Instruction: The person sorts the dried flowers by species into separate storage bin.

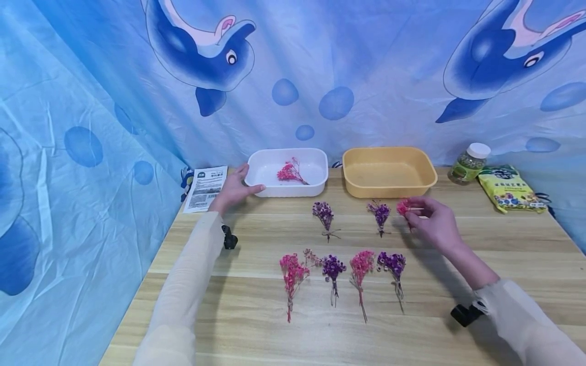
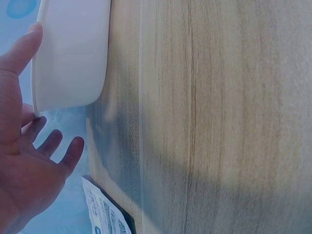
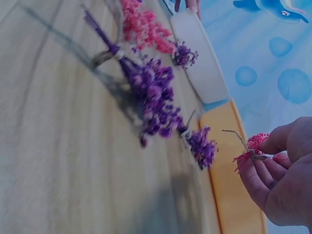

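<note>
My left hand (image 1: 234, 188) touches the near left corner of a white plastic basin (image 1: 287, 191), thumb along its front rim. In the left wrist view the other fingers (image 2: 73, 152) are spread beside its end wall. A pink dried-flower sprig (image 1: 293, 173) lies inside. My right hand (image 1: 435, 222) pinches a small pink dried-flower bunch (image 3: 257, 141) by its tied stems, in front of the yellow basin (image 1: 389, 191). Left of that hand are a purple bunch (image 1: 381, 213) and another purple bunch (image 1: 324, 213), lying on the table.
Nearer me lie a pink bunch (image 1: 293, 274), a dark purple bunch (image 1: 333, 268), a second pink bunch (image 1: 361, 264) and another purple bunch (image 1: 394, 264). A printed packet (image 1: 207, 189) is at far left; a white-capped jar (image 1: 468, 165) and a yellow-green bag (image 1: 510, 190) stand at right.
</note>
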`<state>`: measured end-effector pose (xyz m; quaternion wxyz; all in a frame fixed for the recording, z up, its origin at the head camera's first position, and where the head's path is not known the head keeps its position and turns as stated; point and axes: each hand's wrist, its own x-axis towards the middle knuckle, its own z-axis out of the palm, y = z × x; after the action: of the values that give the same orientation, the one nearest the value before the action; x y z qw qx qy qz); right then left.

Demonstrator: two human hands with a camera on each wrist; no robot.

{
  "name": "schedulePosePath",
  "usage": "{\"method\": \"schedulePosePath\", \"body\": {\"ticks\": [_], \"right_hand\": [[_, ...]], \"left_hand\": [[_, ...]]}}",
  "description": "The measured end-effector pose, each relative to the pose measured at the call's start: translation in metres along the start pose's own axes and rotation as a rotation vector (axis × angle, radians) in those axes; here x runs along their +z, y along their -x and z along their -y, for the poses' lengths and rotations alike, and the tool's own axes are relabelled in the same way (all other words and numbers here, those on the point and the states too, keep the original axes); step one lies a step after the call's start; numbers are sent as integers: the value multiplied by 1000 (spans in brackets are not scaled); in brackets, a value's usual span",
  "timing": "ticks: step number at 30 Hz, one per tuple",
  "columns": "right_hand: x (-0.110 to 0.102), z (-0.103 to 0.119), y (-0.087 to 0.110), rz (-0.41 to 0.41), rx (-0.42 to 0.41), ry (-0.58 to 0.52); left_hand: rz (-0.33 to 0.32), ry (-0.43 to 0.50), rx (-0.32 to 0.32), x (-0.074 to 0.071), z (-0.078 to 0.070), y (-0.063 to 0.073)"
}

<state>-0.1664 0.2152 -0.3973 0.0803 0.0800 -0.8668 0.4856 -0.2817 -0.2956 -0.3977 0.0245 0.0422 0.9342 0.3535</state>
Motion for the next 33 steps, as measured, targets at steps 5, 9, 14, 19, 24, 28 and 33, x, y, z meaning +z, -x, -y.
{"method": "schedulePosePath", "body": {"ticks": [5, 9, 14, 19, 24, 28, 33], "right_hand": [[5, 8, -7, 30, 1, -83], [9, 18, -14, 52, 1, -98], [15, 30, -27, 79, -9, -114], [24, 40, -40, 94, -21, -114], [36, 51, -55, 113, -13, -121], [49, 63, -71, 120, -29, -133], [69, 77, -91, 123, -42, -212]], "left_hand": [[1, 17, 1, 0, 0, -1], [2, 23, 6, 0, 1, -1], [-4, 20, -7, 1, 1, -1], [-1, 27, -5, 1, -1, 0], [-5, 19, 2, 1, 0, 0], [-7, 25, 2, 0, 1, 0], [-2, 24, 6, 0, 0, 0]]}}
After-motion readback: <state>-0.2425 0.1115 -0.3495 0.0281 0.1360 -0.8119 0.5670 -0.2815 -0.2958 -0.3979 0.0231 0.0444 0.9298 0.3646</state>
